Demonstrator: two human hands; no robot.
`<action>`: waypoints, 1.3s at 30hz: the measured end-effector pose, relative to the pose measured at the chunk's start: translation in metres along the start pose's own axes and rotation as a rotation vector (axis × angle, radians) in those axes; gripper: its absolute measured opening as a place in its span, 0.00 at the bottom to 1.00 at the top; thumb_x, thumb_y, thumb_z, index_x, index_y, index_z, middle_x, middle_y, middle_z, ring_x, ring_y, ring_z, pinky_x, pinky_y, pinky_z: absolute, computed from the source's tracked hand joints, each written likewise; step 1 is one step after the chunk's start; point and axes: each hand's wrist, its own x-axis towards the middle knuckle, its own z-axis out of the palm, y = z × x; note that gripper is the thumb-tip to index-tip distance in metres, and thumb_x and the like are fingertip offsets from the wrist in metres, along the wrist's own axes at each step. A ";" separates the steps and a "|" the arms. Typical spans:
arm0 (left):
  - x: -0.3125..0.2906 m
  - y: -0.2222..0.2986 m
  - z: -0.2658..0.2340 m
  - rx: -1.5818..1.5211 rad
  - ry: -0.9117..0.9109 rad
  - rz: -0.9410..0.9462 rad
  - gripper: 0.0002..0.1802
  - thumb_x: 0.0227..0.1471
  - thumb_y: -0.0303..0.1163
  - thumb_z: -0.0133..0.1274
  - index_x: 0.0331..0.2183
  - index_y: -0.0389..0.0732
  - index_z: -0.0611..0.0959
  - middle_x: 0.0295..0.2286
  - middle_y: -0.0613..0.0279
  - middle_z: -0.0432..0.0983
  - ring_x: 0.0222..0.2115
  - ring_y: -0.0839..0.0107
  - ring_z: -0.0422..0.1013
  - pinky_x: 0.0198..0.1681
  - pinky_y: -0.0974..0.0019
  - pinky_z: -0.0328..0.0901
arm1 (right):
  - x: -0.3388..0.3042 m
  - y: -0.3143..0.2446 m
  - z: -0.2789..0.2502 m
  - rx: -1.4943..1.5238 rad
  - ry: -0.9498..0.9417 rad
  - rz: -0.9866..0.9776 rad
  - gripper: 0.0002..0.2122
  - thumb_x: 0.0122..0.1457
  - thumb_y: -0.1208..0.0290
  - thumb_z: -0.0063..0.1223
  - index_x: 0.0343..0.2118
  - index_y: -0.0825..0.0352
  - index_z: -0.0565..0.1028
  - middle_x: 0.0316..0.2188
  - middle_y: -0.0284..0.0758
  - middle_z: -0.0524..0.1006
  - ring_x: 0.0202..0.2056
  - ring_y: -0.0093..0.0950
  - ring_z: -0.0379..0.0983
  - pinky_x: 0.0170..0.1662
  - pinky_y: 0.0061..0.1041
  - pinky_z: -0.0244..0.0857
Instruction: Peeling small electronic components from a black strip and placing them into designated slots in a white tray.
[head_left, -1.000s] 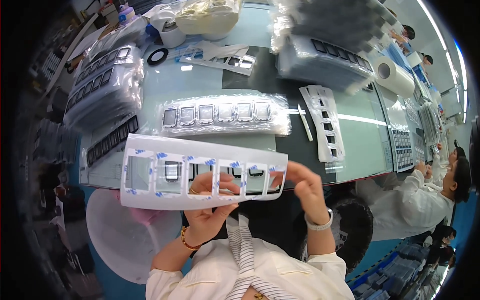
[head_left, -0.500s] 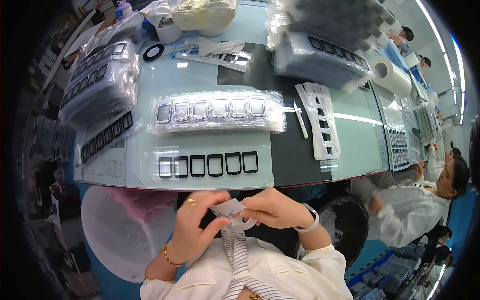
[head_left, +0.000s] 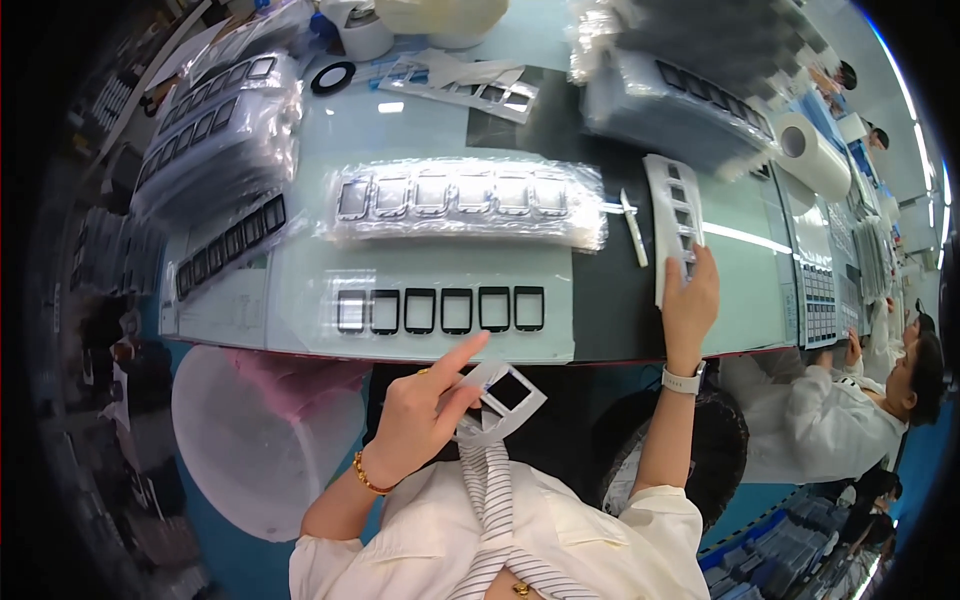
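In front of my chest, just off the table's near edge, my left hand (head_left: 415, 410) is closed on a white strip (head_left: 515, 392) with rectangular windows. Its index finger stretches forward, while thumb and other fingers pinch the strip, whose lower part hangs curled. My right hand (head_left: 692, 305) reaches over the table's right part, its fingers around the near end of a long white windowed sheet (head_left: 678, 195); the palm hides part of that end. Ahead of my left hand lies a row of several black rectangular frames (head_left: 457, 331). Beyond them rests a clear plastic pack of framed panels (head_left: 470, 238).
A white pen-like tool (head_left: 634, 228) lies left of the long sheet. Wrapped stacks stand at the back left (head_left: 215, 150) and back right (head_left: 680, 125). A white roll (head_left: 815, 158) is at the far right. Below the edge are a white bin (head_left: 240, 470) and a co-worker (head_left: 880, 400).
My right hand has left the small strip and moved forward and right onto the long white sheet, which has shifted slightly. The left hand keeps the small strip, now turned to show its windows.
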 end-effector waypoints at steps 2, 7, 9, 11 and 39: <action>0.002 -0.003 -0.001 0.024 -0.020 0.017 0.34 0.56 0.19 0.58 0.63 0.46 0.76 0.26 0.55 0.85 0.24 0.65 0.81 0.29 0.67 0.72 | -0.004 -0.005 0.000 -0.136 -0.046 0.092 0.23 0.66 0.60 0.58 0.60 0.68 0.72 0.61 0.50 0.72 0.62 0.53 0.67 0.61 0.49 0.63; 0.004 -0.007 0.003 0.019 -0.026 0.079 0.30 0.55 0.20 0.60 0.60 0.46 0.81 0.27 0.55 0.85 0.25 0.67 0.83 0.30 0.68 0.73 | -0.013 -0.047 -0.029 0.146 0.173 -0.134 0.14 0.63 0.71 0.62 0.51 0.68 0.79 0.53 0.47 0.78 0.55 0.45 0.74 0.58 0.41 0.66; 0.003 -0.009 0.004 0.004 -0.026 0.069 0.30 0.55 0.20 0.60 0.59 0.45 0.81 0.28 0.55 0.86 0.26 0.67 0.83 0.30 0.69 0.73 | -0.032 -0.085 -0.051 0.458 -0.147 -0.175 0.08 0.63 0.77 0.59 0.44 0.71 0.81 0.43 0.41 0.82 0.44 0.37 0.78 0.48 0.32 0.71; 0.004 -0.005 0.001 0.012 -0.057 0.063 0.28 0.55 0.18 0.59 0.58 0.42 0.82 0.30 0.55 0.86 0.27 0.68 0.83 0.31 0.69 0.73 | -0.048 -0.126 -0.066 0.730 -0.473 -0.271 0.08 0.57 0.81 0.63 0.39 0.69 0.83 0.35 0.36 0.83 0.36 0.31 0.79 0.43 0.29 0.71; 0.024 -0.026 -0.001 0.314 0.004 -0.005 0.08 0.62 0.31 0.58 0.38 0.41 0.89 0.27 0.56 0.83 0.26 0.58 0.78 0.29 0.60 0.70 | -0.052 -0.160 -0.093 1.023 -0.525 -0.622 0.10 0.47 0.86 0.67 0.32 0.68 0.79 0.32 0.36 0.79 0.31 0.33 0.75 0.34 0.29 0.69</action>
